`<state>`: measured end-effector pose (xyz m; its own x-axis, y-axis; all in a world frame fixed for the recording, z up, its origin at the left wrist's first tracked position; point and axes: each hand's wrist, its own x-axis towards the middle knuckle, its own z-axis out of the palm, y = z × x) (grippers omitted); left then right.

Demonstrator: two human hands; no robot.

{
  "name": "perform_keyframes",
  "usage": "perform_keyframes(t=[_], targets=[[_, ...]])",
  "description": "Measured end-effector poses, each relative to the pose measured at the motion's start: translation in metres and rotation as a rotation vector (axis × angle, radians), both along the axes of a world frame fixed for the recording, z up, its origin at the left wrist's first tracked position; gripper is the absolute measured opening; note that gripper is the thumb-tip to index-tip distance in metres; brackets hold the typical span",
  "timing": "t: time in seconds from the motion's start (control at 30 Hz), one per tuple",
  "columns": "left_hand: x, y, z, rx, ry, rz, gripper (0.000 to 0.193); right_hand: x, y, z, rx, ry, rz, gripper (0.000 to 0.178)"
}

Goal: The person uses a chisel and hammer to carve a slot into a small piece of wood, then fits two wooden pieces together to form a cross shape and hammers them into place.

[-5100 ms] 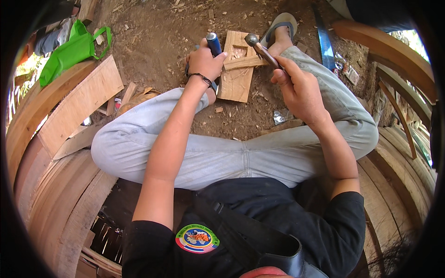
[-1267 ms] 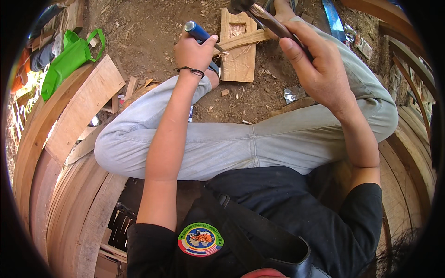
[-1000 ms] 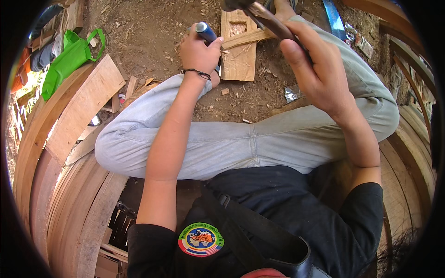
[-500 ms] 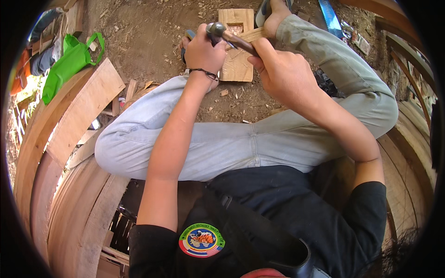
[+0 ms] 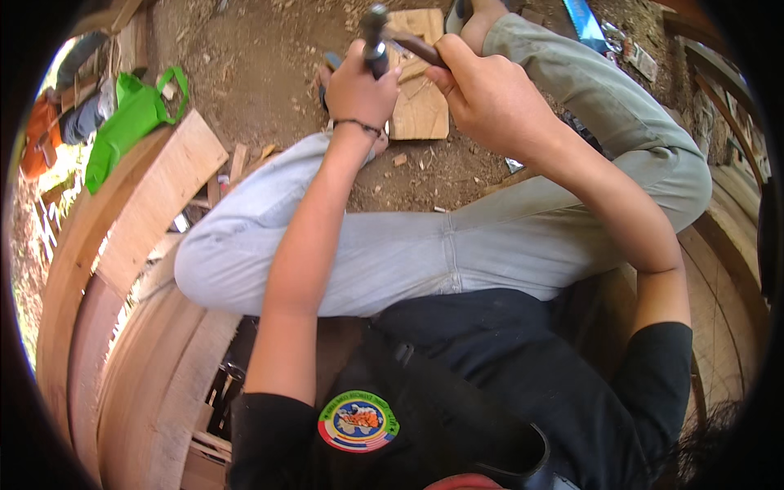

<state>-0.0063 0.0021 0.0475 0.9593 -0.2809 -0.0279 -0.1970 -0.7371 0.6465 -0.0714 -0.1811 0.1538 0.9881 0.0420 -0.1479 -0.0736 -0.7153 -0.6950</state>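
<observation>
My right hand is closed around the wooden handle of a hammer. The hammer's metal head is raised over my left fist, at the top of the view. My left hand is closed too, gripping what looks like a chisel; only its dark upper end shows, and the fist hides the rest. Beneath and beside the hands lies a pale wooden block on the dirt ground. A recess cut in its far part is now mostly behind the hammer. A thin wood strip crosses the block.
My bent legs in grey trousers frame the block. A blue saw blade lies at the far right. To the left, a green bag sits by curved-looking boards. Wood chips litter the ground.
The hammer head has risen away from my left fist, toward the top of the view. My right hand has shifted slightly up and left; my left hand stays nearly in place.
</observation>
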Motion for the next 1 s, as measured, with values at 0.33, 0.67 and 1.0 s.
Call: perform_keyframes(t=[0.33,0.67,1.0], targets=[[0.048,0.071,-0.020,-0.635,0.704,0.733,0.026,0.009,-0.036,0.036,0.472,0.034,-0.225,0.017],[0.018,0.017,0.017,-0.112,0.095,0.241,0.029,0.004,-0.023,0.033,0.380,-0.104,-0.088,0.014],[0.010,0.015,0.003,-0.066,0.115,0.254,0.032,0.003,-0.027,0.024,0.329,-0.133,-0.055,0.014]])
